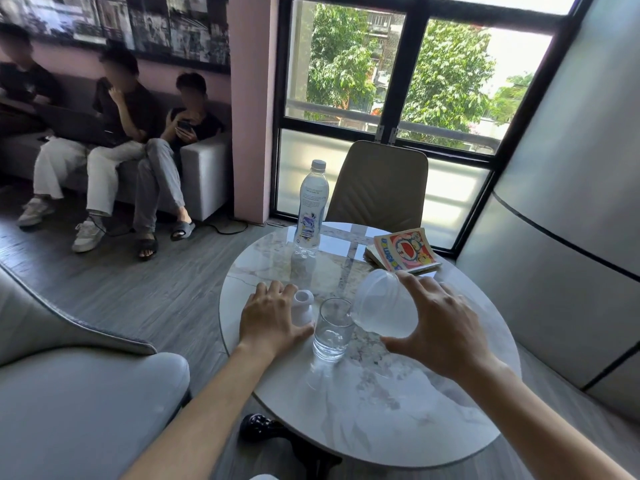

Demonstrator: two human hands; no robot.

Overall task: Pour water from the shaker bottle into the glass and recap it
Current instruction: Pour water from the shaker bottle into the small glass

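Translucent shaker bottle (384, 303) over part-filled glass (331, 329)

The left hand (273, 318) covers the lower side of the white cap (304, 306), so whether its fingers press it cannot be told. The right hand (445, 336) hides the far side of the tilted shaker bottle (382, 303), and its mouth at the rim of the glass (332, 329) is too hazy to show a stream. Both forearms are cut off by the bottom edge. The print on the water bottle (310, 209) is too small to read.
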